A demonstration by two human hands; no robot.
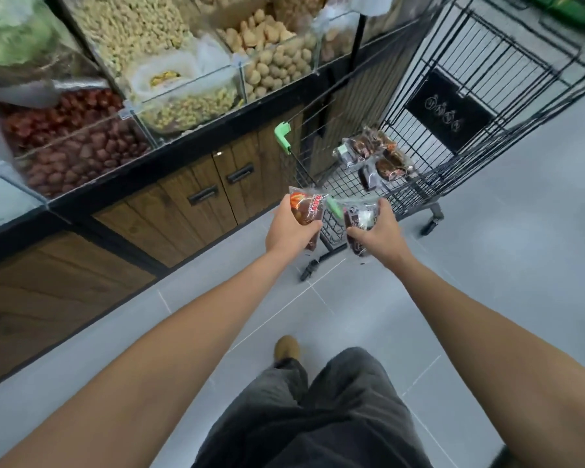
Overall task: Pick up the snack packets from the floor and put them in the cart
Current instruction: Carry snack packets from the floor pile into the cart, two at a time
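Two packets in hand: the left hand (293,229) curls round the red packet (307,209), the right hand (379,231) round the dark packet (359,221). Carry both toward 12 o'clock past the cart (406,106) rim, releasing low beside the pile (374,153) at 1 o'clock

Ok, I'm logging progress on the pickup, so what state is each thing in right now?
left hand: grips the red-printed packet, off the floor.
right hand: grips the dark packet, off the floor.
cart: standing on the floor, not yet holding these two.
loaded packets: several, lying in the cart's basket.
cabinet doors: shut.
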